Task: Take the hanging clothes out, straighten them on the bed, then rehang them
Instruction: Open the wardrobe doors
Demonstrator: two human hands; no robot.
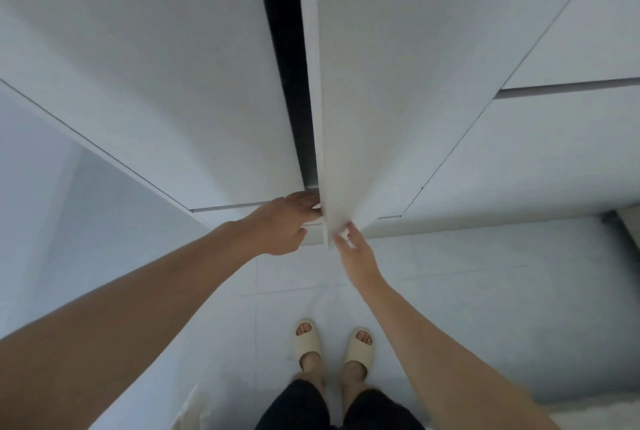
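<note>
White wardrobe [138, 83], door [346, 117] just ajar: left hand [280, 230] hooks its edge, right hand [353, 249] relaxed against it; no clothes out yet.

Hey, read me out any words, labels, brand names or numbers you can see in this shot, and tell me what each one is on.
None: no readable text shows anywhere.
Wardrobe doors: plain white, no label or handle marking.
Slippers: plain cream, no brand visible.
Shorts: dark, no print visible.
Floor tiles: unmarked.
The dark gap between the doors shows nothing legible inside.
</note>
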